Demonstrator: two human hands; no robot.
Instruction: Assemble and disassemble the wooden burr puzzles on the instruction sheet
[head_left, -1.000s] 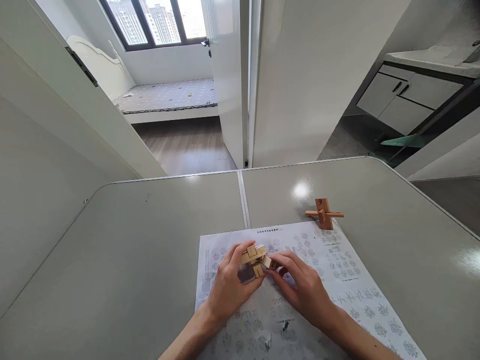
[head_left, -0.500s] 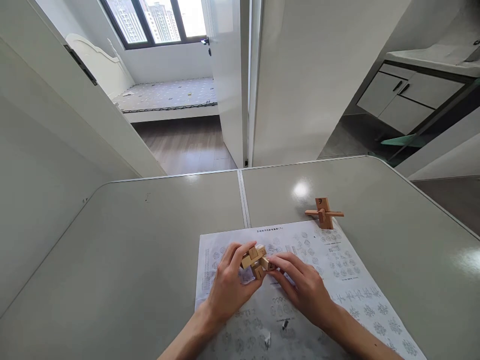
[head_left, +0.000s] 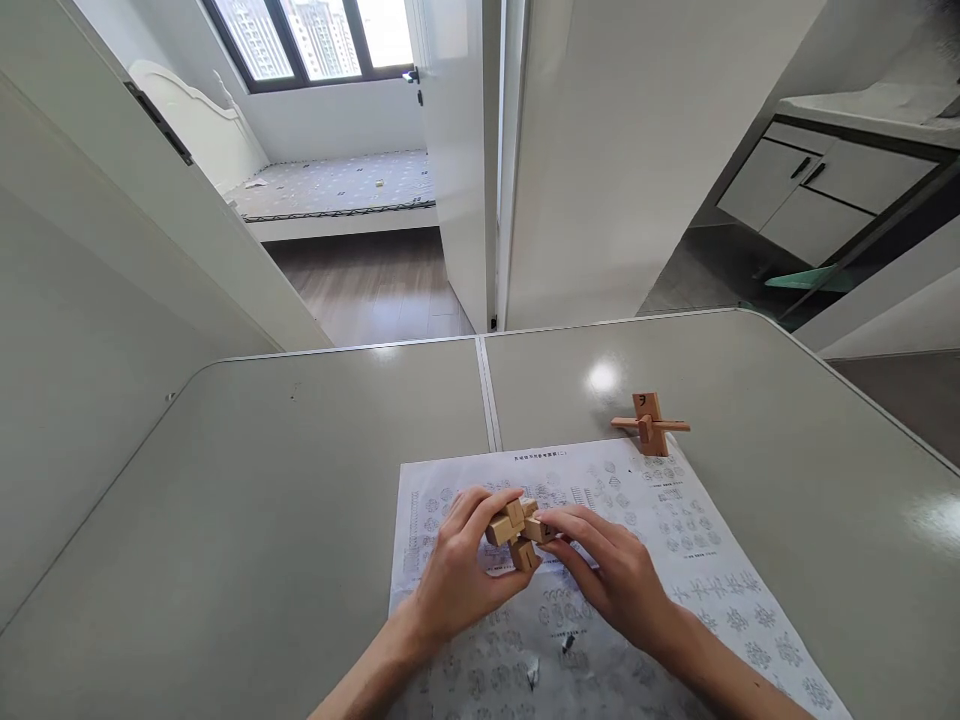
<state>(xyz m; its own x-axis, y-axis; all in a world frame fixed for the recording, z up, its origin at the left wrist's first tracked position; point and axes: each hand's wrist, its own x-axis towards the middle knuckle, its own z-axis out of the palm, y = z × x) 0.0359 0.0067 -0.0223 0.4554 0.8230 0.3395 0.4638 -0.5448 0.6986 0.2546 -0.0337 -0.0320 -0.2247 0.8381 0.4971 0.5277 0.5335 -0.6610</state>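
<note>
Light wooden burr puzzle pieces, interlocked into a small cluster (head_left: 508,526), are held above a printed sheet (head_left: 660,560). My left hand (head_left: 465,560) grips the cluster from the left, fingers over its top and thumb beneath the lower block. From the right, my right hand (head_left: 604,565) pinches the end of a block (head_left: 538,529) marked with a dark figure, which joins the cluster. How deeply the blocks are fitted together cannot be made out. The sheet carries rows of small puzzle diagrams.
A darker wooden cross-shaped puzzle (head_left: 646,425) stands at the sheet's upper right corner. Small dark and pale scraps (head_left: 568,643) lie on the paper. The grey table (head_left: 300,500) has a seam down its middle. Beyond its far edge are a door (head_left: 454,150) and a bed (head_left: 345,185).
The wooden cluster has turned slightly in my hands and shifted a little to the right, its lower block showing more of its end. Both hands keep their hold.
</note>
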